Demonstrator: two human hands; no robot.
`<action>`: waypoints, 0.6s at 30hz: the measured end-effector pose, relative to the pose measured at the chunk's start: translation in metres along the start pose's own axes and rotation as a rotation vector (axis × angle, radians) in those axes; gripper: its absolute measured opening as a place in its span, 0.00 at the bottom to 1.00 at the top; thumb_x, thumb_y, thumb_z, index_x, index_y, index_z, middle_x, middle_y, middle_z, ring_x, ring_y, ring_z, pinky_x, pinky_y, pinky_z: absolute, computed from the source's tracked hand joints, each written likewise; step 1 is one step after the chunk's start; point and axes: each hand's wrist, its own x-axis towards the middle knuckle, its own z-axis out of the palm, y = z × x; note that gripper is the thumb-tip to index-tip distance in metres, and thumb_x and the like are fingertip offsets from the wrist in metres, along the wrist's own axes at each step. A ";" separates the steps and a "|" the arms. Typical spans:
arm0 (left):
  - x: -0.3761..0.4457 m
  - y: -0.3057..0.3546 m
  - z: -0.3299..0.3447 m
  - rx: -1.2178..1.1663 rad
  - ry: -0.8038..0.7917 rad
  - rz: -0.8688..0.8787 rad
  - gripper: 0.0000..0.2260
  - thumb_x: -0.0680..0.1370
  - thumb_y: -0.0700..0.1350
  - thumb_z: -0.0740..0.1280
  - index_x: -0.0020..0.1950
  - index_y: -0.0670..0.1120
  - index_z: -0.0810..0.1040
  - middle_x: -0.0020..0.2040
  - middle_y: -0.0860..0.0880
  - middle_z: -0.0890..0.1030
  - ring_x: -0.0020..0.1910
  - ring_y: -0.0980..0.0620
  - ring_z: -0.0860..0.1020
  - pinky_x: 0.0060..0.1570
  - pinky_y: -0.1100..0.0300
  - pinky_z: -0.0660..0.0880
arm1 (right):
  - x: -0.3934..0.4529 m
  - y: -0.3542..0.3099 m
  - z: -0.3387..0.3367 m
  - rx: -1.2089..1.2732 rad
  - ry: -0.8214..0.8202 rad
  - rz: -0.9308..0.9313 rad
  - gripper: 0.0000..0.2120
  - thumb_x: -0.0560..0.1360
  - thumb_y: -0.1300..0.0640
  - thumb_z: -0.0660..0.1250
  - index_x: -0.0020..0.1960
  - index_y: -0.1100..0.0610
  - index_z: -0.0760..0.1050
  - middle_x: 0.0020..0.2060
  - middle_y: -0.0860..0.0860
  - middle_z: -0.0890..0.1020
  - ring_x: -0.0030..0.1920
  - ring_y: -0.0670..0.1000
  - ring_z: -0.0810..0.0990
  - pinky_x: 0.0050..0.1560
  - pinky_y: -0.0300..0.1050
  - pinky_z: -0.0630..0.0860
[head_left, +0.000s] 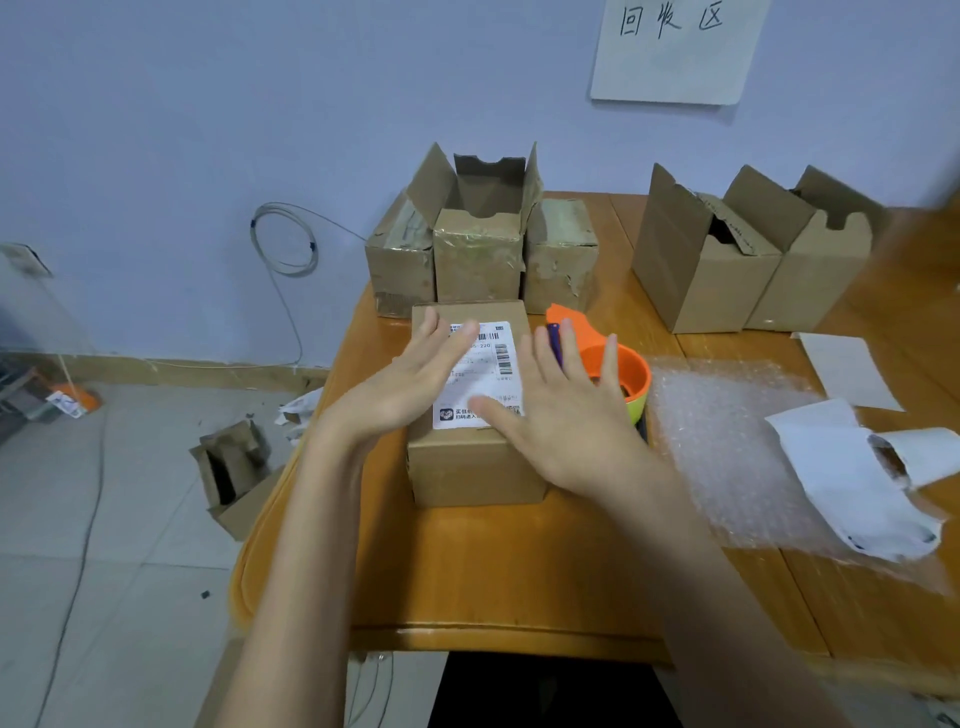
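Box nr table left edge; tape dispenser just beside, rt

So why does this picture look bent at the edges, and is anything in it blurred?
Head view: the wide lens bows the table edge; the left hand has smeared fingertips, seemingly motion blur, and a brown smear fills the upper right corner; the label on the box reads fairly sharp; light is soft and even, with faint shadows and sheen on the taped box behind.
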 end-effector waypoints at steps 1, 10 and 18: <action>0.004 -0.001 0.003 0.054 0.064 -0.028 0.28 0.80 0.65 0.46 0.78 0.58 0.49 0.79 0.60 0.44 0.78 0.53 0.42 0.76 0.45 0.39 | 0.000 0.003 -0.007 0.053 -0.001 -0.001 0.35 0.81 0.38 0.46 0.79 0.57 0.42 0.79 0.53 0.45 0.77 0.54 0.35 0.72 0.64 0.32; 0.016 -0.022 0.030 0.595 0.355 -0.037 0.23 0.85 0.51 0.43 0.80 0.51 0.46 0.80 0.55 0.43 0.79 0.48 0.46 0.75 0.45 0.46 | 0.031 -0.013 0.012 0.199 0.094 -0.047 0.27 0.83 0.44 0.41 0.80 0.52 0.42 0.79 0.46 0.42 0.77 0.50 0.36 0.74 0.60 0.33; 0.018 -0.022 0.030 0.464 0.317 -0.049 0.24 0.85 0.52 0.45 0.80 0.51 0.44 0.79 0.57 0.39 0.79 0.46 0.46 0.73 0.39 0.50 | 0.011 -0.008 0.015 0.199 0.091 0.025 0.33 0.82 0.40 0.41 0.79 0.55 0.37 0.78 0.51 0.38 0.77 0.54 0.35 0.75 0.59 0.37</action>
